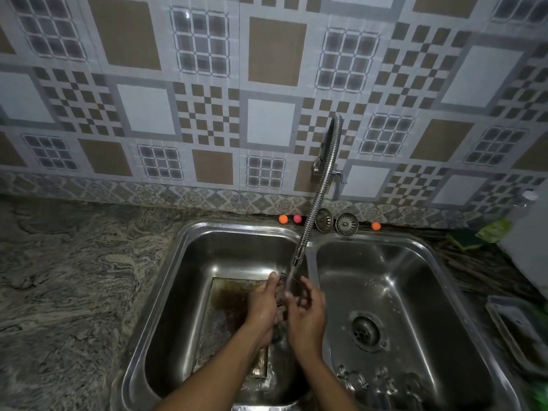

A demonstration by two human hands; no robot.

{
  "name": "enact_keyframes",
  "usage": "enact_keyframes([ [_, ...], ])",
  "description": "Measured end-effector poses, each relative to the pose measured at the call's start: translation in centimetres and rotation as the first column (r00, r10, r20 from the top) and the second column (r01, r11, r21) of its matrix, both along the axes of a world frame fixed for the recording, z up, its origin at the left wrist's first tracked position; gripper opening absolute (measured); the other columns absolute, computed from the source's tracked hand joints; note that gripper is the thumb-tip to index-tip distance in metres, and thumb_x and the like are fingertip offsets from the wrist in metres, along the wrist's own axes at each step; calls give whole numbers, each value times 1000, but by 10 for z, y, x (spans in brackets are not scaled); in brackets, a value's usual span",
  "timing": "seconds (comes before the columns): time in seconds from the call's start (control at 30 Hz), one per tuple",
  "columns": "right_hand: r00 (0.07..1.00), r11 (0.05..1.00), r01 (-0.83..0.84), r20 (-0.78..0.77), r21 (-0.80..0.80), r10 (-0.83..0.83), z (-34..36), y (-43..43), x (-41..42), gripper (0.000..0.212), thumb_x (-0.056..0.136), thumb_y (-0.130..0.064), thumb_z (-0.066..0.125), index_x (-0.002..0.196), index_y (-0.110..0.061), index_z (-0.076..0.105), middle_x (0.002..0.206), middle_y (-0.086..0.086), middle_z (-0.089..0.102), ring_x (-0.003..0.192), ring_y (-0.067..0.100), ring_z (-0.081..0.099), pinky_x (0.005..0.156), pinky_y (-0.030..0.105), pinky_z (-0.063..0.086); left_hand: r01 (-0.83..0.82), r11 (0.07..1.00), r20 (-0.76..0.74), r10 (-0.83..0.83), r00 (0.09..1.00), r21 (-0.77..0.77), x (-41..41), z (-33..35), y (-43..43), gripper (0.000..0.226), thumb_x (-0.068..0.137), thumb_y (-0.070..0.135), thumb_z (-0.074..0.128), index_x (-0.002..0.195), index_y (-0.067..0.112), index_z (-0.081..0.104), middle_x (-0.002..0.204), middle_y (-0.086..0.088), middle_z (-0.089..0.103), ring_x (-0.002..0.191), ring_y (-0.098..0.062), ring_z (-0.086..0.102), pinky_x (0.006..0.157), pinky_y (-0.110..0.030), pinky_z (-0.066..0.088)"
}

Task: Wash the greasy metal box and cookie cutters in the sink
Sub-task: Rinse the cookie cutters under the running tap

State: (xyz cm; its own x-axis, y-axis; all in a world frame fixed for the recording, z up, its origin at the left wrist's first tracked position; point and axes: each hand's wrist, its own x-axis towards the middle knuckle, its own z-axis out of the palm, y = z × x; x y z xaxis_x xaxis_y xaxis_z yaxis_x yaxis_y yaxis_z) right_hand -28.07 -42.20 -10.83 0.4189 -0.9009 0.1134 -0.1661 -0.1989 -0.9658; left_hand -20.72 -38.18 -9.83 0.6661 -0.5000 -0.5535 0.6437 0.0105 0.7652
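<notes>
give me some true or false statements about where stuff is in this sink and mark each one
1. Water runs from the faucet onto the left hand and right hand. True.
2. The metal box lies in the right basin. False: it lies in the left basin, beneath the hands.
3. The cookie cutters lie near the front of the right basin. True.
4. The two loose strainers sit inside the left basin. False: they stand on the ledge behind the sink, by the tiled wall.
</notes>
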Motion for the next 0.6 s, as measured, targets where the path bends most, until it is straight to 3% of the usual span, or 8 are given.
enact_keyframes([
  [0.07,999,995,-39,-9,-94,38,0,-1,2,21,89,-10,68,101,-27,68,97,1,57,83,2,59,70,4,44,-40,997,-16,41,999,67,4,-3,-1,47,102,45,43,106,5,67,76,-8,71,51,-15,61,46,-23,43],
  [0.13,994,982,-106,-8,-155,106,8,-1,4,24,85,-7,71,83,-30,67,87,1,55,81,-2,57,67,3,41,-81,987,-28,85,996,138,10,-5,1,54,99,52,44,101,3,67,69,-8,67,43,-15,53,39,-20,35],
  [0.23,984,974,-178,-10,-143,178,8,1,14,32,82,-3,74,67,-26,58,81,0,53,75,1,56,65,8,43,-83,982,-90,100,991,170,14,-1,6,60,95,58,48,94,2,69,69,-10,69,50,-21,60,42,-22,39],
  [0.3,978,979,-205,43,6,204,6,2,25,14,86,-5,70,81,-17,63,86,0,63,77,3,62,68,12,47,-91,985,-147,113,983,150,18,1,7,59,92,60,51,88,5,70,71,-9,72,57,-21,63,46,-24,44],
  [0.37,980,943,-183,134,277,151,8,0,32,10,90,-11,66,99,-14,63,89,4,70,75,5,67,64,15,51,-106,986,-124,122,985,132,22,-2,7,56,86,64,56,80,9,66,67,-5,66,48,-14,54,42,-23,38],
  [0.43,992,915,-119,94,385,90,15,-7,35,12,92,-19,65,83,-11,61,68,0,66,53,1,59,49,13,44,-100,989,-82,109,991,113,22,-2,6,51,79,60,67,86,9,66,68,-4,61,46,-11,47,42,-22,35],
  [0.5,999,927,-44,-11,372,52,16,-12,41,37,92,-33,65,63,-13,53,52,-6,55,42,0,49,42,14,37,-65,995,-41,68,997,71,18,1,2,46,83,49,72,96,5,70,74,-5,67,55,-15,57,51,-27,46],
  [0.6,981,934,4,-181,357,65,20,-13,47,53,92,-54,55,58,-14,62,60,2,67,58,14,65,52,23,46,-57,997,30,56,998,43,8,6,-5,30,94,34,65,101,5,70,94,-14,76,90,-30,72,87,-46,56],
])
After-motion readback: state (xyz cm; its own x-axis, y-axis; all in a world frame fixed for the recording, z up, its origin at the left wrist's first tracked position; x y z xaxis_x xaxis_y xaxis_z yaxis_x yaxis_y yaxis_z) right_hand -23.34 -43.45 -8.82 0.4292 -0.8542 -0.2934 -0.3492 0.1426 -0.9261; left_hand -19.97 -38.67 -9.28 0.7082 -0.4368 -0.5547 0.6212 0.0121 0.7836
